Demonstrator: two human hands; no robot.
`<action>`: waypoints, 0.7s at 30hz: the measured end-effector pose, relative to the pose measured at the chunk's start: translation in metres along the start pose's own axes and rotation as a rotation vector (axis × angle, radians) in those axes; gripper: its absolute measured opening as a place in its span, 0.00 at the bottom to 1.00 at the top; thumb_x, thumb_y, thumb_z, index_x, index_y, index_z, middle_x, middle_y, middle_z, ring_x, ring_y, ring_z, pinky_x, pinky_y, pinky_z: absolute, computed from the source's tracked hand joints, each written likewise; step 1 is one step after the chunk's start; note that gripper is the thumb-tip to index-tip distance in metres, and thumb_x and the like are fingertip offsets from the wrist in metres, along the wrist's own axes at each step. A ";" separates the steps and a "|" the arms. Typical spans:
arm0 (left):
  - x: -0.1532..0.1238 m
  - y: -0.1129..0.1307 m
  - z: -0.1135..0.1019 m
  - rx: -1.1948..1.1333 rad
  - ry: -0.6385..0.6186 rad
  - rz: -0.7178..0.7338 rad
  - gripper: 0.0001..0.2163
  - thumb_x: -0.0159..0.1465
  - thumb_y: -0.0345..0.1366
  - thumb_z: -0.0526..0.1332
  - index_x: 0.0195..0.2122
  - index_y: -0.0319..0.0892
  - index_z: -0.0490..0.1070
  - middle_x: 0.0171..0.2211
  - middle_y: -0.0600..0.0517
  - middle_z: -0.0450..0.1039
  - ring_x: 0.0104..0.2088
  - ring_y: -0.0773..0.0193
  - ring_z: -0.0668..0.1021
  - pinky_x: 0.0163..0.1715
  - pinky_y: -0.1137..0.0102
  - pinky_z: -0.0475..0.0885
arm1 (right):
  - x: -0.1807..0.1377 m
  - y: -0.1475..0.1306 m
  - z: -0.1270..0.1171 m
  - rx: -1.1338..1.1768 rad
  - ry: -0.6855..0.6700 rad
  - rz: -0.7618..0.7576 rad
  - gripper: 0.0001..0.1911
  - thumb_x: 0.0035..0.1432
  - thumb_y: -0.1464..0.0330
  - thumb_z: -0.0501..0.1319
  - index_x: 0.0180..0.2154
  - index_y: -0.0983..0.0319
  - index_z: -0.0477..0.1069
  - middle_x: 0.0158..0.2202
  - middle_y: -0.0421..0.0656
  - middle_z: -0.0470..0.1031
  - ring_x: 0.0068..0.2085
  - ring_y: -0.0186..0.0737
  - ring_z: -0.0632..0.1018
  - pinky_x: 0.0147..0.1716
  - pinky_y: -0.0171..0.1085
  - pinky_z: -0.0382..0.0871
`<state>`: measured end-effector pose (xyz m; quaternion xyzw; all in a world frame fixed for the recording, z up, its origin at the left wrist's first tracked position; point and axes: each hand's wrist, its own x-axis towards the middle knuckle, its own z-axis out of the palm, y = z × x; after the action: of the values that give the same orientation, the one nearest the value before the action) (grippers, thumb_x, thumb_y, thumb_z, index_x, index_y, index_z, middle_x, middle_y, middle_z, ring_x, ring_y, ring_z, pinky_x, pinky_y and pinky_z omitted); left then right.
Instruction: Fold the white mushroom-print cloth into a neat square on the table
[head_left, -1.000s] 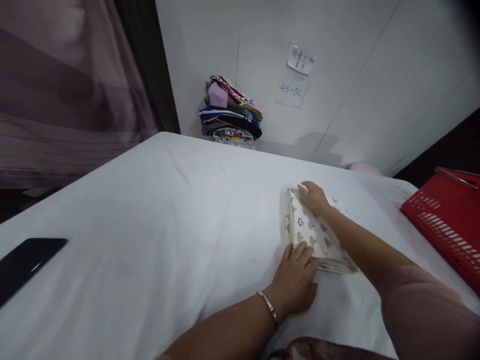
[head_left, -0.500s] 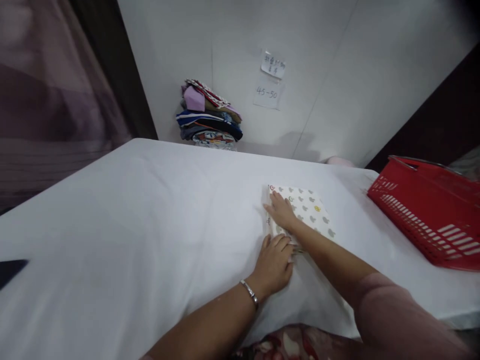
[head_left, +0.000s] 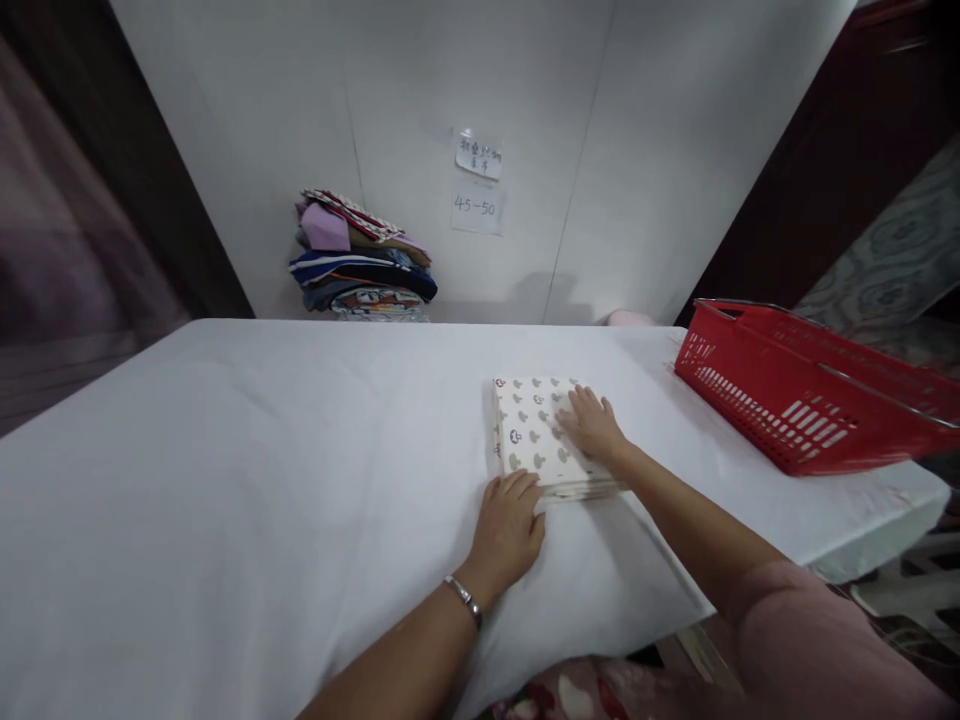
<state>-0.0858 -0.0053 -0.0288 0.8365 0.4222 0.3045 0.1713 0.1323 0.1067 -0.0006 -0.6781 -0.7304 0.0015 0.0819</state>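
Observation:
A folded white cloth (head_left: 536, 425) printed with small grey mushroom-like shapes lies as a flat, layered square on the white-covered table (head_left: 315, 450). My right hand (head_left: 592, 425) rests flat on its right part, fingers spread. At the cloth's near left corner lies my left hand (head_left: 506, 530), a bracelet on its wrist. Its fingers are stretched out, with the tips touching the near edge. Neither hand grips the cloth. Several folded layers show along the side facing me.
A red plastic basket (head_left: 780, 400) with metal handles stands at the table's right end. Beyond the far edge, a stack of folded fabrics (head_left: 364, 260) sits against the wall. Paper notes (head_left: 478, 185) hang on that wall. A curtain (head_left: 67, 230) hangs at the left.
My right hand has slid from the cloth's left edge to its right part. My left hand stays at the near left corner. The camera view has turned to the right.

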 end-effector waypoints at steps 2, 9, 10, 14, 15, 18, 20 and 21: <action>0.001 0.000 -0.001 -0.010 0.021 -0.003 0.14 0.58 0.28 0.58 0.45 0.44 0.70 0.52 0.49 0.71 0.56 0.57 0.68 0.57 0.54 0.59 | -0.004 0.009 0.007 -0.028 -0.045 0.002 0.30 0.64 0.55 0.46 0.61 0.65 0.55 0.67 0.52 0.47 0.67 0.50 0.49 0.61 0.55 0.43; 0.001 0.000 -0.006 -0.039 0.038 -0.011 0.11 0.58 0.28 0.59 0.41 0.44 0.71 0.50 0.50 0.72 0.53 0.57 0.70 0.56 0.55 0.61 | 0.009 0.027 0.005 0.216 -0.009 0.082 0.27 0.63 0.56 0.49 0.60 0.61 0.60 0.66 0.48 0.52 0.66 0.47 0.53 0.62 0.49 0.47; 0.001 -0.001 -0.006 -0.044 0.041 -0.012 0.11 0.57 0.28 0.59 0.41 0.44 0.71 0.50 0.49 0.73 0.53 0.57 0.70 0.56 0.54 0.61 | 0.010 0.032 0.003 0.299 0.021 0.162 0.27 0.63 0.57 0.50 0.60 0.61 0.61 0.65 0.48 0.54 0.65 0.46 0.55 0.62 0.46 0.48; 0.004 -0.006 -0.004 -0.112 0.102 0.006 0.08 0.59 0.30 0.58 0.39 0.44 0.72 0.45 0.49 0.75 0.49 0.57 0.73 0.55 0.53 0.61 | 0.006 0.048 0.000 0.530 0.034 0.423 0.29 0.60 0.57 0.53 0.59 0.63 0.62 0.60 0.49 0.64 0.60 0.46 0.66 0.58 0.41 0.57; 0.004 -0.008 -0.003 -0.147 0.139 0.018 0.08 0.60 0.31 0.57 0.39 0.44 0.72 0.43 0.49 0.75 0.48 0.58 0.74 0.55 0.54 0.62 | 0.004 0.051 -0.001 0.552 0.030 0.455 0.30 0.59 0.57 0.54 0.60 0.64 0.61 0.59 0.50 0.65 0.58 0.47 0.68 0.57 0.41 0.59; 0.007 -0.015 -0.002 -0.234 0.277 0.006 0.08 0.62 0.32 0.56 0.41 0.43 0.71 0.43 0.48 0.74 0.48 0.59 0.73 0.53 0.58 0.65 | -0.004 0.056 -0.003 0.618 0.001 0.542 0.35 0.56 0.56 0.57 0.62 0.64 0.58 0.57 0.52 0.69 0.53 0.47 0.73 0.52 0.40 0.64; 0.009 -0.021 -0.003 -0.248 0.332 -0.091 0.09 0.62 0.33 0.56 0.43 0.43 0.70 0.47 0.47 0.71 0.51 0.59 0.71 0.53 0.59 0.66 | -0.009 0.060 -0.004 0.643 -0.046 0.594 0.38 0.54 0.54 0.59 0.62 0.64 0.57 0.56 0.53 0.69 0.51 0.48 0.74 0.49 0.41 0.68; 0.011 -0.023 -0.003 -0.250 0.336 -0.159 0.10 0.62 0.33 0.56 0.44 0.43 0.69 0.50 0.47 0.69 0.52 0.58 0.70 0.53 0.60 0.66 | -0.011 0.062 -0.005 0.648 -0.061 0.613 0.39 0.53 0.52 0.59 0.62 0.64 0.58 0.56 0.54 0.69 0.51 0.49 0.74 0.47 0.41 0.69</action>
<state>-0.0970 0.0168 -0.0348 0.7103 0.4684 0.4751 0.2243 0.1952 0.1004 -0.0042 -0.8023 -0.4595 0.2744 0.2643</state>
